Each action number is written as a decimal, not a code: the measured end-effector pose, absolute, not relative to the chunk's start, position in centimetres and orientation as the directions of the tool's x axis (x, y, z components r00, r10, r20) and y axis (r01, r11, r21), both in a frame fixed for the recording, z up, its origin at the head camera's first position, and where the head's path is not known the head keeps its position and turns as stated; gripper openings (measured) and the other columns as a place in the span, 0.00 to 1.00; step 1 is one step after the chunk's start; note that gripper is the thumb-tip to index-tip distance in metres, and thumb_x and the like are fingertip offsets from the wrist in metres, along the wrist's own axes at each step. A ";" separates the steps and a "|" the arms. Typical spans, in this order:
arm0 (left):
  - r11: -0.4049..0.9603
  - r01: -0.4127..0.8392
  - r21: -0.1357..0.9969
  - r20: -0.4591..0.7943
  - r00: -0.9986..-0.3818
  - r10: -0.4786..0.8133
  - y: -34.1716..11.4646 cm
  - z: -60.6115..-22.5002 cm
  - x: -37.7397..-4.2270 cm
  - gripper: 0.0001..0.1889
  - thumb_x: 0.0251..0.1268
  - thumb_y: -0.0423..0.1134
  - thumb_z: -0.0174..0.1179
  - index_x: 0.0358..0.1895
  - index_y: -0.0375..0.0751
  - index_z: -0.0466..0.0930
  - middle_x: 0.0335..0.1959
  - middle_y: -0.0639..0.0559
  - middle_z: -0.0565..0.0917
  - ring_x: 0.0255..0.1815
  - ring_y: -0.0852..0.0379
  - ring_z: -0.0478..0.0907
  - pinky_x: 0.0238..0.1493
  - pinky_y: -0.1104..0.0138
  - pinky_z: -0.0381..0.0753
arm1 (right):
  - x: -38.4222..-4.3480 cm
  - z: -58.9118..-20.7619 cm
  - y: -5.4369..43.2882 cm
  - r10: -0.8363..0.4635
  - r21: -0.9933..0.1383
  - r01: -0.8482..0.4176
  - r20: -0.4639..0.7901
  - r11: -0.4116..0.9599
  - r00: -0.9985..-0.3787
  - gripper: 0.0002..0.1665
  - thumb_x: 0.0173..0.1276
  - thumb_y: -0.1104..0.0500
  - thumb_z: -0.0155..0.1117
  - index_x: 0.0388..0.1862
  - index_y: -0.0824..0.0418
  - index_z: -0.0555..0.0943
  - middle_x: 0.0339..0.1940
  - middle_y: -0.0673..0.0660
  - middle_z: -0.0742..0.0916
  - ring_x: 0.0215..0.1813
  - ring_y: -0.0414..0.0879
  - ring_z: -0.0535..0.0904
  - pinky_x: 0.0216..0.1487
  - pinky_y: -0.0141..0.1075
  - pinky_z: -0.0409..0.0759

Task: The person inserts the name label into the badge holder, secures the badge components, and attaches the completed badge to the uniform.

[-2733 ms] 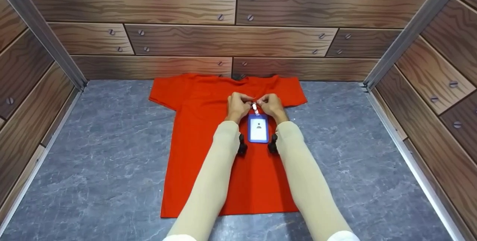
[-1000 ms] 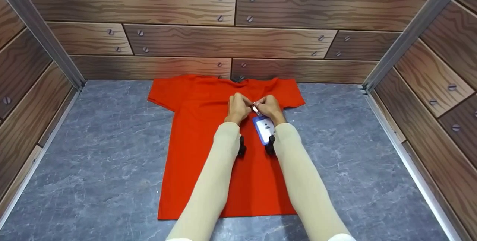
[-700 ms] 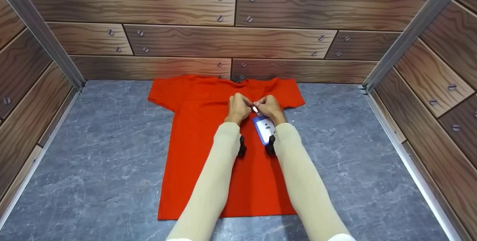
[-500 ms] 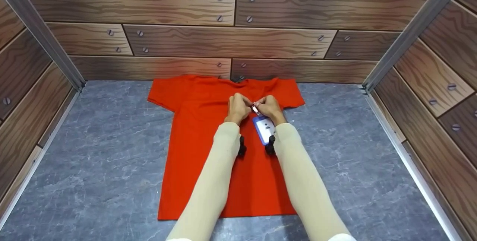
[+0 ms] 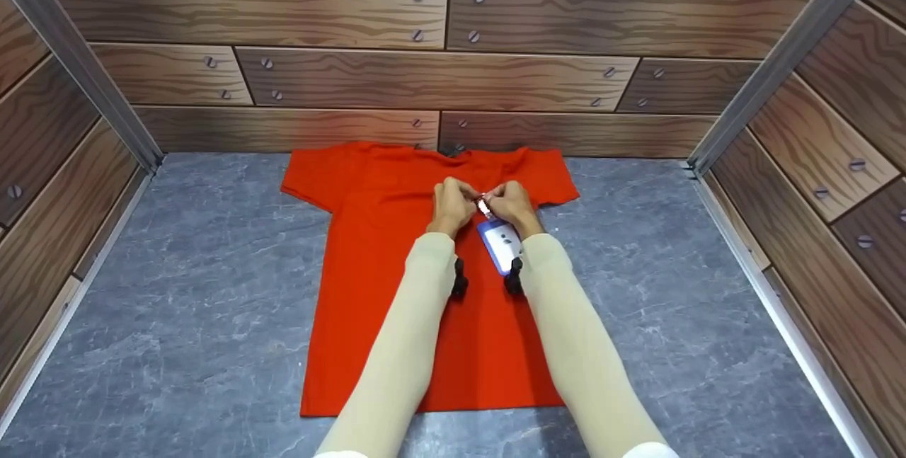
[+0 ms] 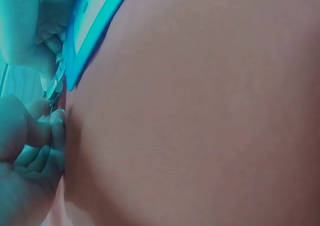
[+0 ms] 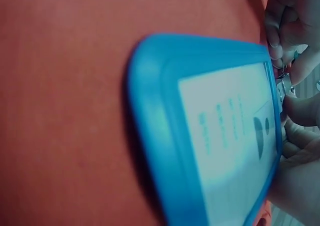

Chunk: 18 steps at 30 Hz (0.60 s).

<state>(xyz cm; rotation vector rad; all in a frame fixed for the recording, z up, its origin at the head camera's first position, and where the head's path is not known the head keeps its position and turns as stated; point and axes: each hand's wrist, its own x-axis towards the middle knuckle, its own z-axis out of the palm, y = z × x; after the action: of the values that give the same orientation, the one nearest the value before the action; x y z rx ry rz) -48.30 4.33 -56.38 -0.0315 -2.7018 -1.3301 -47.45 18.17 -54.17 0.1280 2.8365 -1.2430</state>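
Observation:
A red T-shirt [image 5: 382, 288] lies spread flat on the grey floor. Near its chest, an ID badge [image 5: 497, 242] in a blue frame hangs slanted from a short strap with a metal clip [image 7: 284, 85]. My left hand [image 5: 453, 204] pinches at the far end of the clip, right against the shirt cloth. Facing it, my right hand [image 5: 515, 204] pinches the clip between thumb and fingers. In the left wrist view the two sets of fingertips meet around the metal. My right wrist's camera overlaps the badge's lower corner in the head view.
A wood-patterned wall [image 5: 340, 76] rises close behind the shirt's collar. Side walls with metal corner posts [image 5: 778, 69] stand at left and right. Grey marbled floor [image 5: 198, 288] extends on both sides of the shirt.
The badge hung straight 2.7 seconds ago and now slants, its lower end toward my right wrist. Over the last half second it shifts slightly left; both hands stay nearly still.

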 end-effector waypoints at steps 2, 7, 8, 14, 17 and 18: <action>0.619 0.071 0.782 0.122 -0.992 -0.041 4.4 -56.3 -48.2 0.12 0.54 0.30 0.64 0.33 0.51 0.95 0.33 0.54 0.93 0.39 0.52 0.87 0.42 0.63 0.83 | -47.4 -54.1 18.1 0.067 -0.723 0.096 -0.068 0.684 -0.995 0.15 0.67 0.61 0.61 0.42 0.68 0.90 0.48 0.64 0.91 0.51 0.53 0.83 0.53 0.38 0.80; 0.652 0.078 0.754 0.113 -0.994 -0.013 3.9 -54.9 -47.6 0.16 0.57 0.30 0.63 0.47 0.45 0.92 0.38 0.49 0.92 0.46 0.49 0.87 0.51 0.61 0.85 | -47.2 -54.0 17.9 0.099 -0.692 0.083 -0.018 0.717 -0.995 0.13 0.68 0.62 0.59 0.42 0.68 0.87 0.47 0.66 0.90 0.54 0.58 0.83 0.60 0.46 0.79; 0.668 0.079 0.740 0.123 -0.992 -0.019 3.7 -54.9 -47.7 0.18 0.58 0.29 0.63 0.51 0.43 0.91 0.40 0.47 0.91 0.48 0.47 0.86 0.53 0.60 0.84 | -47.2 -54.0 18.0 0.091 -0.682 0.060 0.010 0.729 -0.996 0.12 0.68 0.63 0.60 0.42 0.68 0.86 0.47 0.67 0.89 0.55 0.59 0.82 0.61 0.47 0.78; 0.792 -0.083 0.605 0.103 -0.978 -0.182 1.5 -54.5 -48.3 0.18 0.63 0.36 0.66 0.56 0.46 0.87 0.57 0.45 0.83 0.63 0.44 0.74 0.69 0.53 0.72 | -46.9 -54.8 18.7 -0.061 -0.538 -0.111 0.110 0.836 -0.992 0.16 0.72 0.60 0.59 0.55 0.62 0.85 0.65 0.67 0.81 0.68 0.64 0.73 0.70 0.54 0.69; 0.835 -0.133 0.534 0.059 -0.979 -0.194 0.6 -54.5 -48.4 0.12 0.68 0.41 0.64 0.51 0.45 0.88 0.57 0.46 0.83 0.66 0.43 0.74 0.76 0.44 0.61 | -46.8 -54.9 19.1 -0.119 -0.476 -0.132 0.057 0.870 -0.991 0.22 0.78 0.54 0.55 0.66 0.56 0.82 0.78 0.65 0.73 0.78 0.64 0.64 0.74 0.57 0.62; 0.848 -0.133 0.513 0.040 -0.983 -0.179 0.4 -54.5 -48.4 0.11 0.69 0.42 0.63 0.50 0.45 0.88 0.57 0.46 0.84 0.67 0.43 0.74 0.78 0.40 0.57 | -46.8 -54.9 19.3 -0.129 -0.467 -0.127 0.028 0.875 -0.991 0.24 0.80 0.51 0.52 0.69 0.54 0.80 0.80 0.64 0.70 0.81 0.64 0.60 0.76 0.58 0.58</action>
<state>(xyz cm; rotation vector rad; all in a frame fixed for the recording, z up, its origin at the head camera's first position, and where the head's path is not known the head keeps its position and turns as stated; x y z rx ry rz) -48.40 0.37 -54.52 0.2485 -2.9374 -0.8051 -46.77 19.28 -54.95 -0.2072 3.0383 -0.7560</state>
